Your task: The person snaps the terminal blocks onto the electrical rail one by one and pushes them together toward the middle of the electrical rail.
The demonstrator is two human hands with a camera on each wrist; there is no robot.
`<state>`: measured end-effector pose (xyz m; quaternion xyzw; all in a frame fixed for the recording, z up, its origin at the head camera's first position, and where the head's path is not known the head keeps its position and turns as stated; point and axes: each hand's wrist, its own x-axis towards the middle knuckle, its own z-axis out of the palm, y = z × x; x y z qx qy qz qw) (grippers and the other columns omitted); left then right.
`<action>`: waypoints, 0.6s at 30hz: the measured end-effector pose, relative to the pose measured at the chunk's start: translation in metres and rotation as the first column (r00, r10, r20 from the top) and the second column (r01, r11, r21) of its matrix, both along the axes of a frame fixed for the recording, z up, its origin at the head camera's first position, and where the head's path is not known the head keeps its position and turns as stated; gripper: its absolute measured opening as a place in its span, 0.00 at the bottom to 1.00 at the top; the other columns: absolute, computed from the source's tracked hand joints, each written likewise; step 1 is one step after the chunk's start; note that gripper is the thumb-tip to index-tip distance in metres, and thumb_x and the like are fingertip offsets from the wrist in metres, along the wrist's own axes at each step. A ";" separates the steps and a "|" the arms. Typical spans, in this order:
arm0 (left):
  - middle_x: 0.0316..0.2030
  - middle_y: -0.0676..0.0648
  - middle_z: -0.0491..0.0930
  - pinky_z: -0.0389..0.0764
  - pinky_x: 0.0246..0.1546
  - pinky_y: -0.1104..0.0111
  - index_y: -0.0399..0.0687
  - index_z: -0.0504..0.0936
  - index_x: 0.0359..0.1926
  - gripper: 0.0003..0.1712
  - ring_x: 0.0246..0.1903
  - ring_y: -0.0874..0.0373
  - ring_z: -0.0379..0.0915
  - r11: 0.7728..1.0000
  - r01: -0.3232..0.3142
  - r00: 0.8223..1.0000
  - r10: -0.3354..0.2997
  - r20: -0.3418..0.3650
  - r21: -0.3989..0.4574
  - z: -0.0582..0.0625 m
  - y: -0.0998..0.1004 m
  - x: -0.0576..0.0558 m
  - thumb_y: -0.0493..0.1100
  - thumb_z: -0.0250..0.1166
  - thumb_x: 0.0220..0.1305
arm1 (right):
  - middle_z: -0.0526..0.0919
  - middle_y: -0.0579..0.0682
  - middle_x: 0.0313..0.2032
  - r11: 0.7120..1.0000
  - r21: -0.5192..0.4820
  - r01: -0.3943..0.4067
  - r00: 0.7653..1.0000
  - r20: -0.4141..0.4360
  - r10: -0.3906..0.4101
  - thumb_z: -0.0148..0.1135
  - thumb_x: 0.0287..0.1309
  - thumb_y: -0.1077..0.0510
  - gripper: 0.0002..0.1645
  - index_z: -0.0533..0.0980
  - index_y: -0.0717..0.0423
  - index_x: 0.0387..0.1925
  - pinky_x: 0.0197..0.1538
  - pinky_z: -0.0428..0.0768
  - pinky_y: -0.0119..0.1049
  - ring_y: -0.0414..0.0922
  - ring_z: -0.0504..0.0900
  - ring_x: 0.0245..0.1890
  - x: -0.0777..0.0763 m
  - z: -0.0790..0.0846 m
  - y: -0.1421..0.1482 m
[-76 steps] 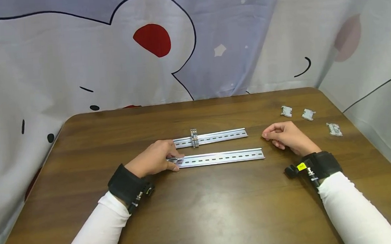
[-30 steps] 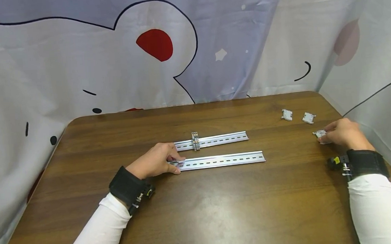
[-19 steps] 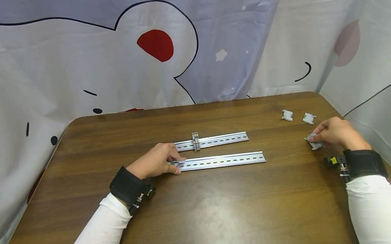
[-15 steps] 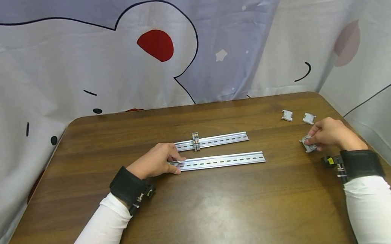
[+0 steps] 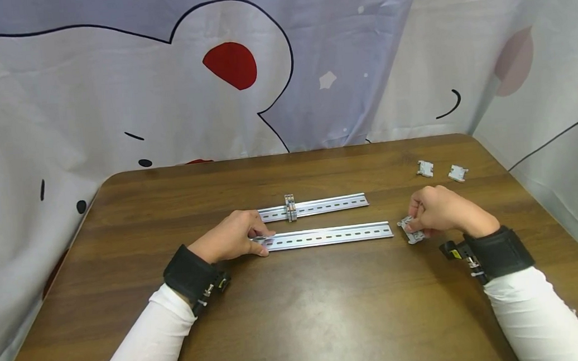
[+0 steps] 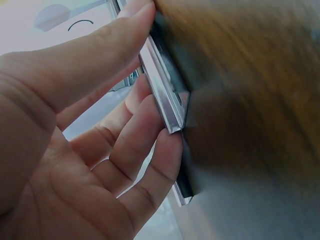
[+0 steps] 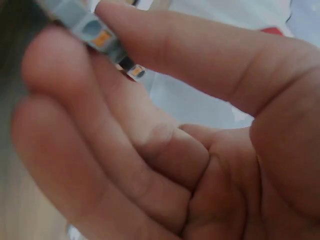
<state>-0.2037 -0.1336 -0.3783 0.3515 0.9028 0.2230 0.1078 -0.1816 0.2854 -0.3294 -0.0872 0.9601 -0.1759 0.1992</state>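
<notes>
Two slotted metal DIN rails lie side by side on the table. My left hand point(image 5: 234, 234) grips the left end of the near DIN rail point(image 5: 328, 236), thumb on its front edge. In the left wrist view the fingers curl around that rail point(image 6: 162, 95). Pinched between thumb and fingers of my right hand point(image 5: 444, 211) is a grey terminal block point(image 5: 413, 233), just beyond the rail's right end. The right wrist view shows orange marks on this terminal block point(image 7: 95, 31). The far DIN rail point(image 5: 333, 204) carries a few thin terminal blocks point(image 5: 290, 208), clipped upright across it.
Two loose terminal blocks point(image 5: 426, 168) lie at the back right of the brown wooden table point(image 5: 298, 314). A patterned curtain point(image 5: 112, 98) hangs right behind the table's back edge and along its sides.
My right hand went to the right, took the nearest loose terminal block from the table, and brought it left to the near rail's end. My left hand keeps its hold there.
</notes>
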 end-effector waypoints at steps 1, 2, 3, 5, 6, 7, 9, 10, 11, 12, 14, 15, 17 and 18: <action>0.37 0.45 0.84 0.80 0.38 0.66 0.45 0.89 0.47 0.22 0.38 0.52 0.79 1.000 -0.002 1.000 0.002 0.000 -0.002 0.000 0.000 0.000 0.43 0.78 0.48 | 0.86 0.47 0.15 1.000 -0.014 -0.009 1.000 0.008 0.009 0.74 0.50 0.56 0.15 0.77 0.61 0.31 0.24 0.79 0.34 0.42 0.85 0.15 0.001 -0.001 -0.005; 0.36 0.45 0.83 0.80 0.38 0.66 0.45 0.89 0.47 0.22 0.38 0.52 0.79 1.000 -0.004 1.000 0.004 0.001 -0.006 0.000 0.000 0.000 0.43 0.78 0.48 | 0.86 0.47 0.15 0.999 -0.027 -0.017 1.000 0.011 0.017 0.73 0.51 0.56 0.15 0.77 0.62 0.31 0.24 0.80 0.34 0.42 0.85 0.15 0.001 -0.001 -0.009; 0.36 0.45 0.83 0.80 0.38 0.66 0.45 0.89 0.47 0.22 0.37 0.53 0.79 1.000 -0.007 1.000 0.007 0.002 -0.009 0.001 0.000 0.000 0.43 0.78 0.48 | 0.86 0.47 0.15 0.999 -0.039 -0.022 1.000 0.013 0.023 0.73 0.52 0.57 0.15 0.77 0.62 0.32 0.23 0.80 0.34 0.42 0.85 0.15 0.002 -0.002 -0.013; 0.36 0.45 0.83 0.80 0.37 0.66 0.45 0.89 0.48 0.22 0.37 0.53 0.79 1.000 -0.008 1.000 0.008 -0.001 -0.016 0.001 0.000 0.000 0.44 0.78 0.49 | 0.86 0.48 0.15 0.998 -0.053 -0.028 1.000 0.002 0.028 0.73 0.52 0.57 0.15 0.76 0.63 0.32 0.23 0.80 0.34 0.41 0.85 0.15 0.003 -0.003 -0.019; 0.36 0.45 0.83 0.79 0.37 0.66 0.45 0.89 0.48 0.22 0.37 0.53 0.79 1.000 -0.009 1.000 0.009 -0.002 -0.019 0.001 0.000 0.000 0.44 0.78 0.49 | 0.86 0.48 0.15 0.998 -0.057 -0.028 1.000 -0.007 0.027 0.73 0.52 0.57 0.15 0.76 0.63 0.33 0.23 0.80 0.34 0.41 0.84 0.15 0.004 -0.003 -0.022; 0.36 0.45 0.83 0.79 0.37 0.66 0.45 0.89 0.48 0.22 0.37 0.53 0.79 1.000 -0.011 1.000 0.011 -0.002 -0.022 0.001 0.000 0.000 0.43 0.78 0.49 | 0.85 0.48 0.16 0.998 -0.060 -0.027 0.999 -0.020 0.026 0.72 0.52 0.57 0.15 0.76 0.63 0.33 0.23 0.80 0.34 0.41 0.84 0.14 0.005 -0.004 -0.024; 0.36 0.45 0.83 0.79 0.38 0.66 0.45 0.89 0.48 0.22 0.37 0.53 0.79 1.000 -0.014 1.000 0.014 0.001 -0.026 0.002 0.000 0.001 0.43 0.78 0.49 | 0.85 0.49 0.16 0.997 -0.068 -0.027 0.999 -0.044 0.024 0.72 0.53 0.58 0.15 0.77 0.64 0.36 0.22 0.80 0.33 0.41 0.84 0.14 0.006 -0.006 -0.028; 0.37 0.45 0.83 0.79 0.38 0.66 0.45 0.89 0.48 0.22 0.37 0.52 0.79 1.000 -0.015 1.000 0.015 0.001 -0.027 0.002 0.001 0.001 0.43 0.78 0.49 | 0.85 0.49 0.16 0.997 -0.068 -0.028 0.998 -0.056 0.024 0.72 0.53 0.59 0.16 0.77 0.66 0.38 0.22 0.80 0.33 0.41 0.84 0.14 0.006 -0.008 -0.030; 0.37 0.44 0.83 0.80 0.38 0.66 0.45 0.89 0.48 0.22 0.38 0.52 0.79 0.999 -0.018 1.000 0.018 0.003 -0.028 0.002 0.001 0.002 0.43 0.78 0.49 | 0.85 0.49 0.16 0.997 -0.067 -0.028 0.998 -0.066 0.023 0.71 0.54 0.59 0.17 0.77 0.66 0.40 0.22 0.80 0.33 0.41 0.83 0.14 0.006 -0.009 -0.032; 0.37 0.44 0.83 0.80 0.38 0.66 0.45 0.89 0.48 0.22 0.38 0.52 0.79 0.999 -0.019 1.000 0.019 0.003 -0.029 0.003 0.001 0.003 0.43 0.78 0.49 | 0.85 0.49 0.16 0.998 -0.063 -0.029 0.997 -0.079 0.024 0.71 0.54 0.60 0.18 0.78 0.67 0.42 0.23 0.80 0.33 0.41 0.83 0.13 0.007 -0.010 -0.033; 0.37 0.44 0.83 0.80 0.38 0.66 0.45 0.89 0.48 0.22 0.38 0.51 0.79 0.999 -0.018 1.000 0.018 0.001 -0.029 0.003 0.001 0.003 0.43 0.78 0.49 | 0.85 0.48 0.14 0.998 -0.047 -0.033 0.994 -0.107 0.027 0.71 0.54 0.60 0.19 0.79 0.69 0.45 0.25 0.81 0.34 0.41 0.83 0.13 0.007 -0.011 -0.035; 0.37 0.44 0.83 0.79 0.38 0.66 0.45 0.89 0.48 0.22 0.38 0.51 0.79 0.999 -0.018 1.000 0.018 0.000 -0.032 0.003 0.001 0.003 0.43 0.78 0.49 | 0.85 0.48 0.14 0.999 -0.030 -0.038 0.991 -0.126 0.034 0.71 0.54 0.60 0.20 0.79 0.69 0.46 0.27 0.81 0.35 0.41 0.83 0.13 0.007 -0.011 -0.036; 0.37 0.44 0.83 0.79 0.38 0.66 0.46 0.88 0.48 0.22 0.38 0.51 0.79 0.999 -0.020 1.000 0.020 0.000 -0.036 0.004 0.002 0.004 0.43 0.78 0.49 | 0.84 0.47 0.12 0.999 -0.006 -0.042 0.986 -0.161 0.040 0.71 0.53 0.61 0.18 0.81 0.68 0.44 0.30 0.82 0.37 0.40 0.83 0.12 0.008 -0.011 -0.038; 0.37 0.44 0.83 0.79 0.38 0.66 0.46 0.88 0.48 0.23 0.38 0.51 0.79 0.999 -0.022 1.000 0.022 0.001 -0.039 0.004 0.002 0.004 0.43 0.78 0.49 | 0.84 0.46 0.12 0.999 0.006 -0.043 0.983 -0.181 0.044 0.71 0.53 0.61 0.17 0.82 0.67 0.43 0.31 0.82 0.38 0.40 0.83 0.12 0.009 -0.011 -0.039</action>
